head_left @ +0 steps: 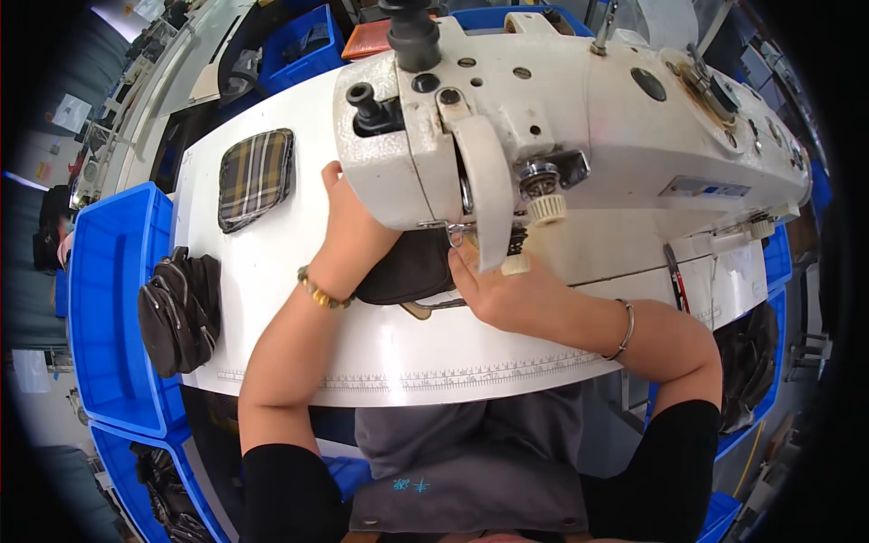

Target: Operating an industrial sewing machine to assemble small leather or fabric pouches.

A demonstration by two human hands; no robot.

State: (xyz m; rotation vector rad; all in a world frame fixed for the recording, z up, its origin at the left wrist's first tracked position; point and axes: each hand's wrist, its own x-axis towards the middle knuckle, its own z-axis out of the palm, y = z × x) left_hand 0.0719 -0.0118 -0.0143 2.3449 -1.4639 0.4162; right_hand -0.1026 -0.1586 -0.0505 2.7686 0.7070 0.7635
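Observation:
A dark brown fabric piece [407, 269] with a rounded edge lies under the head of a white sewing machine [579, 109]. A strip of plaid and tan edging shows along its lower side. My left hand [358, 222] is at the piece's left side, most of its fingers hidden behind the machine head. On the other side, my right hand [509, 291] grips the piece's edge, fingertips close by the needle area [455, 233]. A plaid panel [256, 181] with dark binding lies apart on the table, left of my left hand.
Dark zippered pouches [181, 309] sit at the white table's [362, 362] left edge, beside a blue bin [118, 303]. A ruler scale [453, 373] runs along the front edge. A slim red-and-black tool [677, 278] lies right; more dark pouches [749, 362] fill a bin there.

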